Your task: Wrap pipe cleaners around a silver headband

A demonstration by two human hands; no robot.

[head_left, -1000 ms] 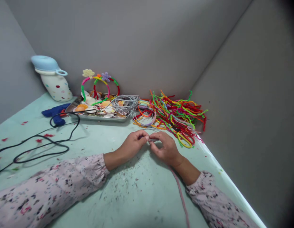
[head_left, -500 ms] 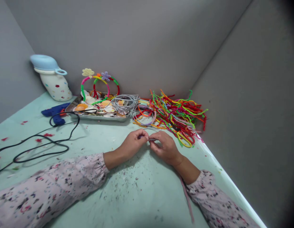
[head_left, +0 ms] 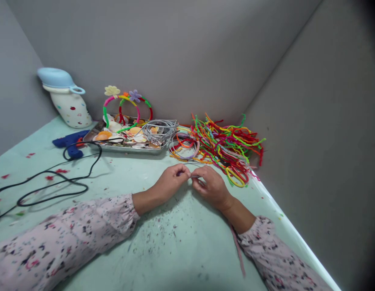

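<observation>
My left hand is closed, thumb and forefinger pinching a thin grey wire that arcs behind both hands. Fingertip to fingertip with it, my right hand pinches a dull pink pipe cleaner lying along the wire. How far the pipe cleaner wraps the wire is hidden by the fingers. A long dull pink strand trails on the table below my right wrist. Just beyond the hands lie wire rings, one partly pink and orange.
A heap of colourful pipe cleaners lies at the back right. A metal tray holds flower-topped hoops, scraps and coiled grey wire. Left stand a blue glue gun with a black cord, and a white bottle.
The fingertips of my right hand have shifted slightly around the pipe cleaner, and its trailing end has drawn up a little. My left hand keeps its pinch.
</observation>
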